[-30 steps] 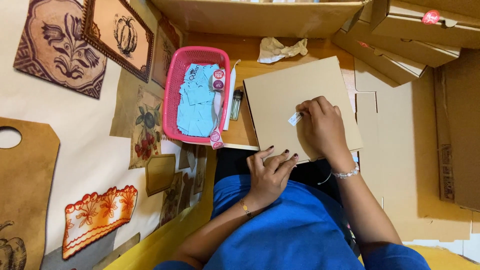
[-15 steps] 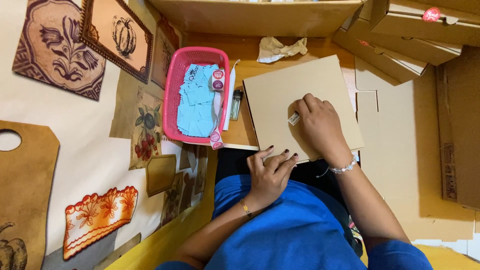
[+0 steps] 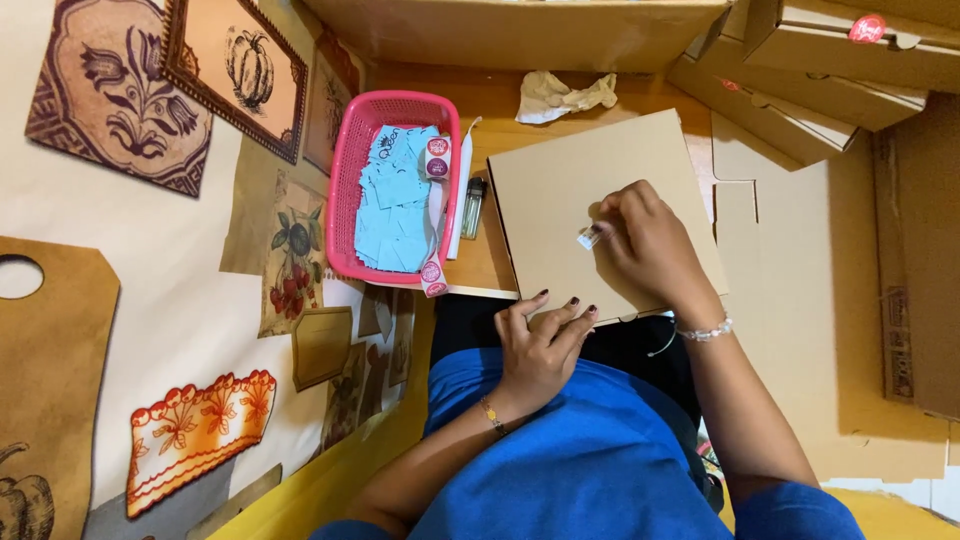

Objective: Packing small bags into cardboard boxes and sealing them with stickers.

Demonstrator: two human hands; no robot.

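While the left hand (image 3: 538,345) rests flat, fingers spread, on the near edge of the flat cardboard box (image 3: 560,200) lying at the desk's near edge, the right hand (image 3: 645,245) pinches a small white sticker (image 3: 588,237) against its lid

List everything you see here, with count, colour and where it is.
flat cardboard box: one, tan, on the wooden table, centre
small white piece: one, on the box, at the right hand's fingertips
basket: one, pink, left of the box
paper slips: many, light blue, in the basket
sticker roll: one, red and white, basket's right rim
lighter: one, between basket and box
crumpled paper: one, beige, above the box
folded cartons: several, tan, upper right
decorated plaques: several, brown, left
left hand: at the box's near edge
right hand: on the box
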